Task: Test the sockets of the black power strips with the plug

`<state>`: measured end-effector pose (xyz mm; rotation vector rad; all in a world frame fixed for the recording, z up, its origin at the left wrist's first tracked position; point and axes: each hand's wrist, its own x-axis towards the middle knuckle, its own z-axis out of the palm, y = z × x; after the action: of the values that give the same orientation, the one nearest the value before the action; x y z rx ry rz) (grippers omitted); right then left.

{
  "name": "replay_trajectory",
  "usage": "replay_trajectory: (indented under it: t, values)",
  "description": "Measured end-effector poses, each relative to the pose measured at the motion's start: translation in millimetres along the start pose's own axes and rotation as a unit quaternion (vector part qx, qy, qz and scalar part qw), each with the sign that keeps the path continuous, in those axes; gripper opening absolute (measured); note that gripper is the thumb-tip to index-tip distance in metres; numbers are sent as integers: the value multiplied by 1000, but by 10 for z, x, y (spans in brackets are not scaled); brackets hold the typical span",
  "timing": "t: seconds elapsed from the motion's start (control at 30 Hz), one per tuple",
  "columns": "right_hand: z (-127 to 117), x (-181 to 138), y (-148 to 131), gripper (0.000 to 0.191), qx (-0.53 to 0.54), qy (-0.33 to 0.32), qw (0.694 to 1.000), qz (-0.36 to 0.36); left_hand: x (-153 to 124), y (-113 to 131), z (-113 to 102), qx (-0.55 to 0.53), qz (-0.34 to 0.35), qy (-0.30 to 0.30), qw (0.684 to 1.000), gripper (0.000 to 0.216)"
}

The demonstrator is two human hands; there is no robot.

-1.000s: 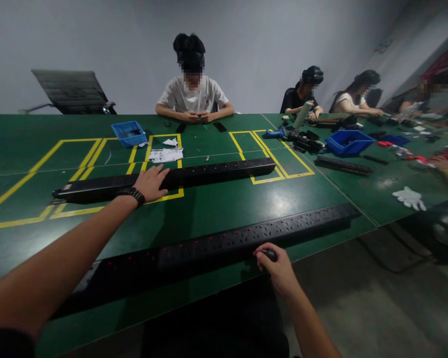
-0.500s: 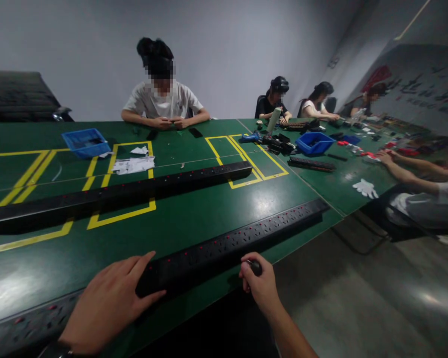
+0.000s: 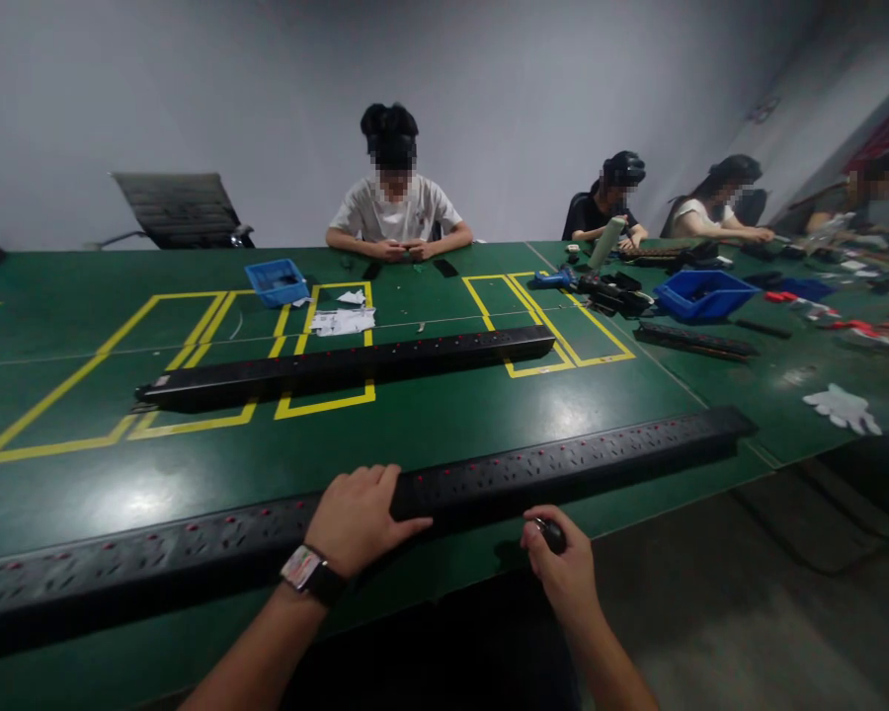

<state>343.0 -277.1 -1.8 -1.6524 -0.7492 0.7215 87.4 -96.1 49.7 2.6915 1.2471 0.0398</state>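
Note:
A long black power strip [image 3: 533, 469] with red-marked sockets lies socket side up along the near edge of the green table. My left hand [image 3: 356, 518], a watch on its wrist, grips it from above near the middle, thumb on the near side and fingers over the far side. Closer to the table edge, my right hand [image 3: 563, 558] is closed around a small black rounded handle [image 3: 550, 534]; the rest of that tool is hidden in the fist. It is apart from the strip. Farther back lies a second black power strip [image 3: 348, 365].
Beyond the second strip are a blue bin [image 3: 277, 283] and white paper scraps [image 3: 343, 321]. To the right are another blue bin [image 3: 703, 294], a blue-handled power tool [image 3: 555, 279] and a white glove [image 3: 843, 408]. Several co-workers sit around the table.
My view has turned left, so everything appears farther right. The near strip has slid a little to the right past the table seam, my left hand still on it. My right hand keeps its grip.

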Motion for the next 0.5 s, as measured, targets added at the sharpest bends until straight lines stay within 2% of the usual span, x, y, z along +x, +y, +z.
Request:
replay_trajectory:
  t: [0.17,0.37,0.43,0.5]
  values:
    - [20,38,9,33,-28,9,1000,-6,451,538,60,-17,22,34,999,73]
    - [8,48,9,33,-63,9,998,-20,773,1128,142,-56,0,38,998,78]
    - [10,50,-2,32,-74,17,997,-30,825,1259,111,-70,0,30,997,74]
    - [13,47,-6,33,-77,22,996,-33,796,1264,56,-80,27,32,996,75]
